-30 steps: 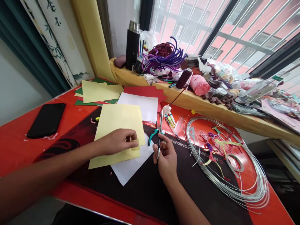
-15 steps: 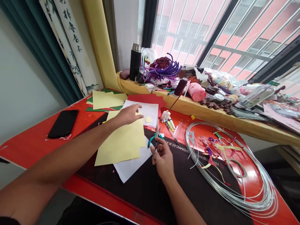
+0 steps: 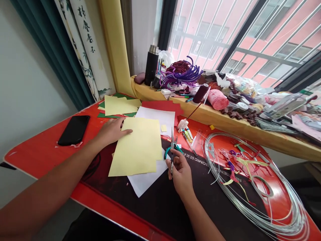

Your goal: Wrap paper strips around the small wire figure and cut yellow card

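My left hand (image 3: 111,131) lies flat with fingers spread on the left edge of a pale yellow sheet (image 3: 139,147), which rests on a white sheet (image 3: 157,117). A small yellow offcut (image 3: 164,128) sits on the white sheet, apart from either hand. My right hand (image 3: 181,172) is closed around a pair of scissors (image 3: 172,147), blades pointing away from me, just right of the yellow sheet. Teal-handled pliers (image 3: 169,151) lie beside the scissors.
A black phone (image 3: 73,130) lies at the left of the red table (image 3: 37,147). More yellow, green and red sheets (image 3: 120,105) are stacked further back. A coil of wire (image 3: 253,180) with ribbon scraps fills the right. The window ledge (image 3: 225,115) holds a flask, yarn and clutter.
My left hand dropped the small yellow piece on the white sheet, then drew back left onto the yellow sheet's edge. The right hand with the scissors stayed put.
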Motion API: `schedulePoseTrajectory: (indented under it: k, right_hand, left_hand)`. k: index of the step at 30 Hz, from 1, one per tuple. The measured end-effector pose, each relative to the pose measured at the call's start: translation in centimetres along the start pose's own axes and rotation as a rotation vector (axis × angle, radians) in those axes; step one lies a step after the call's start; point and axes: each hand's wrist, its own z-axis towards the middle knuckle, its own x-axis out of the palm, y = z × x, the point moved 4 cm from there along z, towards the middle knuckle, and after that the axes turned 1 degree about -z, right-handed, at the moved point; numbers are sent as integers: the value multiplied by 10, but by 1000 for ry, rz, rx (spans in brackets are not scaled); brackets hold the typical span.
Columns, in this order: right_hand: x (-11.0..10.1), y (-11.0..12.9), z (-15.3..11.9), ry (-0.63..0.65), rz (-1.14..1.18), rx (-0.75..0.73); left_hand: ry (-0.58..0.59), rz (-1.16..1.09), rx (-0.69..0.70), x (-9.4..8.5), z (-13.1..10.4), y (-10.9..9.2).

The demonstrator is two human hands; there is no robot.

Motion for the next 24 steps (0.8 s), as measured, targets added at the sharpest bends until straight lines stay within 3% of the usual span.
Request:
schedulePoseTrajectory:
  k: [6,11,16,24]
  right_hand:
    - [0,-2,0,-1,-34,-1]
    - [-1,-6,1,22,-62,-22]
    - [-2,-10,1,31,-87,-22]
    - [-1,-14,2,34,-82,-14]
  left_hand:
    - [-113,-217,109,15,1,-5]
    - [-185,-89,71,20,-1,-8]
    - [-143,-20,29,33,-1,-9]
    - [-306,-262,160,36,-3,-13]
